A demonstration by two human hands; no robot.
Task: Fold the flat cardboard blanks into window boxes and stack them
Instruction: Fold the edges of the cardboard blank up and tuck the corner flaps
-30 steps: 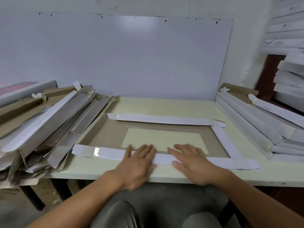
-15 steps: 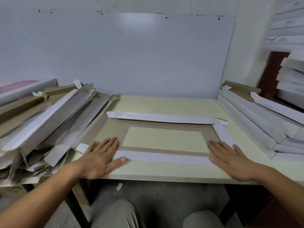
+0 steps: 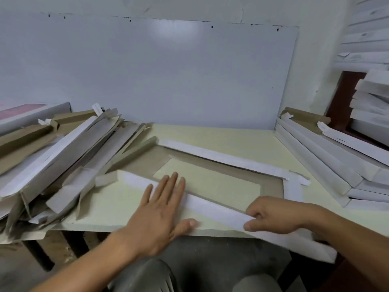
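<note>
Left hand (image 3: 162,213) flat on blurred blank (image 3: 210,205); right hand (image 3: 273,216) pinches its flap.

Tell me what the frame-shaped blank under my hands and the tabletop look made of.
Blank: looks like thin cardboard, matte grey-brown on the upturned face, white on the folded flaps; it creases sharply. Tabletop: smooth pale-yellow surface, probably laminate or painted board; the core isn't visible.

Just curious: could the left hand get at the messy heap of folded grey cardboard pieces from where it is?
Probably yes. The left hand lies flat on the white flap, and the heap of grey cardboard pieces sits just to its left with nothing between.
</note>
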